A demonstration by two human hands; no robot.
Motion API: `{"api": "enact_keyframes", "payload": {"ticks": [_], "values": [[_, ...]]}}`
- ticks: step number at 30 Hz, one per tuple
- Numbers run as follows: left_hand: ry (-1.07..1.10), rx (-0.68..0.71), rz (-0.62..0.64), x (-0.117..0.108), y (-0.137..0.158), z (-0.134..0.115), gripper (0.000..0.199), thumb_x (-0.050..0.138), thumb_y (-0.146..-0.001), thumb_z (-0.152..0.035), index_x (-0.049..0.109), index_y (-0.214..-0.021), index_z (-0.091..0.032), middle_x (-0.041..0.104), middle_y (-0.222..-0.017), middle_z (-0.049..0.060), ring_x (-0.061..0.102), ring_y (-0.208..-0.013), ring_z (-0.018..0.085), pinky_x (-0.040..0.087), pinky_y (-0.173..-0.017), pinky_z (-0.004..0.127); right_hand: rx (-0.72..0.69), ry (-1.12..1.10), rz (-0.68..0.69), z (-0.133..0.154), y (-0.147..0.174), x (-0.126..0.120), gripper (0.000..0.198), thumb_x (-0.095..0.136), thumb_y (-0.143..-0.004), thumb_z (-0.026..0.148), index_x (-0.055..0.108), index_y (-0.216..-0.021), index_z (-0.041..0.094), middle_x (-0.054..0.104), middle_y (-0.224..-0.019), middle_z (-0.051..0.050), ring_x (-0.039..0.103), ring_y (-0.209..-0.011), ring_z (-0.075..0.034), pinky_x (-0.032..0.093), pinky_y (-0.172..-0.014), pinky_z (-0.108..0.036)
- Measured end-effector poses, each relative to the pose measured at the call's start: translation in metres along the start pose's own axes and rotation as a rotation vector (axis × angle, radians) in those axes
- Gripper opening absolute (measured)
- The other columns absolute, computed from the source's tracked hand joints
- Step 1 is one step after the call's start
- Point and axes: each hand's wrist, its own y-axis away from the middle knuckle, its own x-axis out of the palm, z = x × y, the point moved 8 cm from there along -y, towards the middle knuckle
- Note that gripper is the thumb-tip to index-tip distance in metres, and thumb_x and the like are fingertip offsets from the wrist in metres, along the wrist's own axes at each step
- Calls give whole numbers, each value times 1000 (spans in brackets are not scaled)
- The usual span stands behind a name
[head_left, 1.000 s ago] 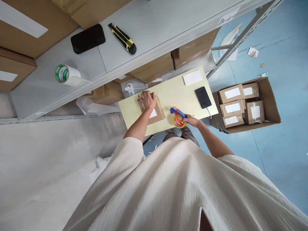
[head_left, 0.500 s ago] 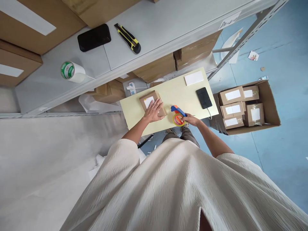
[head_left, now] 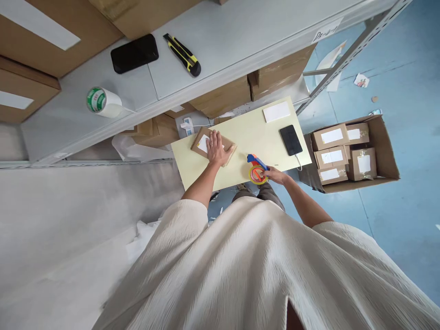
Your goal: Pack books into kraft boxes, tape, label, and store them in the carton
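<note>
On the pale yellow table (head_left: 250, 133) lies a small cardboard box (head_left: 199, 142) with a white label on top, turned at an angle. My left hand (head_left: 217, 151) rests on it, palm down, fingers stretched over the label and thumb spread toward the box's right end. A blue and orange tape dispenser (head_left: 257, 160) with a roll of yellowish tape is gripped in my right hand (head_left: 274, 174) by its handle. It is held near the table's front edge, to the right of the box and apart from it.
A phone (head_left: 291, 140) with a cable and a white pad (head_left: 277, 111) lie at the table's right end. On the floor stands an open carton (head_left: 388, 151) holding several labelled boxes. The grey shelf (head_left: 220, 41) ahead carries a utility knife (head_left: 182, 55), another phone and a label roll (head_left: 105, 101).
The box has turned clockwise under my left hand, which has shifted slightly up with its fingers pointing forward. My right hand has moved the dispenser slightly right and nearer my body.
</note>
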Motion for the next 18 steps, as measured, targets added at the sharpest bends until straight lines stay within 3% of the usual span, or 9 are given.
{"api": "enact_keyframes", "payload": {"ticks": [3,7,9,11,16,18], "values": [[64,-200,-122,8,-13,-1,110,55,-105,-69,8,-189,-15,2,-197,13,-13,-182,34,1,-147,64,-8,-13,-35,-6,-1,0,45,94,-61,33,77,-100,21,81,-92,-5,71,-85,-24,56,-72,-31],[110,-466,-233,19,-25,-6,110,47,-107,-72,6,-188,-10,1,-196,19,-11,-182,38,2,-145,69,-33,-1,-102,1,-16,1,45,95,-62,32,73,-100,21,77,-83,-4,68,-81,-22,53,-68,-29],[177,-511,-245,22,-25,-8,104,40,-111,-70,2,-188,-12,0,-196,19,-11,-182,40,5,-143,75,-55,-4,-110,6,-23,2,46,94,-62,32,73,-101,21,77,-84,-4,69,-82,-22,53,-70,-29],[205,-397,-211,20,-21,-10,100,38,-113,-68,0,-189,-16,-1,-196,18,-11,-181,42,7,-140,80,-61,0,-117,9,-28,1,45,93,-62,32,72,-101,21,76,-84,-3,68,-82,-22,53,-71,-29],[-41,348,122,9,7,-23,118,70,-99,-76,16,-189,-22,-2,-197,12,-17,-180,42,-6,-143,70,-37,-12,-100,0,-30,-1,42,91,-60,31,72,-96,22,75,-82,-2,68,-82,-21,53,-71,-30],[-122,486,235,5,13,-16,124,78,-93,-78,20,-189,-25,-2,-197,11,-15,-180,41,-11,-143,68,-28,-18,-87,-4,-29,-1,40,90,-60,31,73,-96,23,76,-84,-1,68,-82,-21,53,-72,-30]]}}
